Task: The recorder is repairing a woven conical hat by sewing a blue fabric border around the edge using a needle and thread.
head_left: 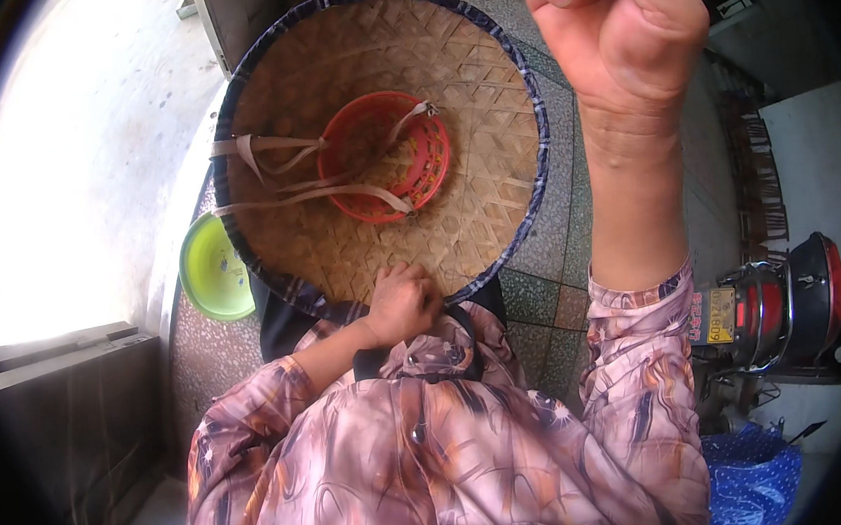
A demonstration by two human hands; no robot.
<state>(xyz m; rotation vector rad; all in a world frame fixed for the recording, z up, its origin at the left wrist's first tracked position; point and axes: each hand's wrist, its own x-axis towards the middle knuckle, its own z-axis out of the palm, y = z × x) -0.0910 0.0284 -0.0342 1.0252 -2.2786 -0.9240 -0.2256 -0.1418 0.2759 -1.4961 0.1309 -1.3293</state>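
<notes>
A wide round hat of woven bamboo [494,199] lies across my lap with its hollow side up. Dark plaid cloth binds its rim [536,157]. At its middle sits a small red plastic basket [443,154] with slotted sides. Pale straps [290,204] run from the basket to the hat's left edge. My left hand [406,301] grips the near rim, fingers curled over the inside. My right hand [620,49] is raised high at the upper right, apart from the hat, its fingers bent together; the top edge cuts them off, and anything between them cannot be made out.
A light green basin [214,269] stands on the speckled tile floor [550,297], left of the hat. At the right are a parked motorbike [770,311] and a blue dotted bag or cover [753,478]. A dark low panel [71,423] stands at the lower left.
</notes>
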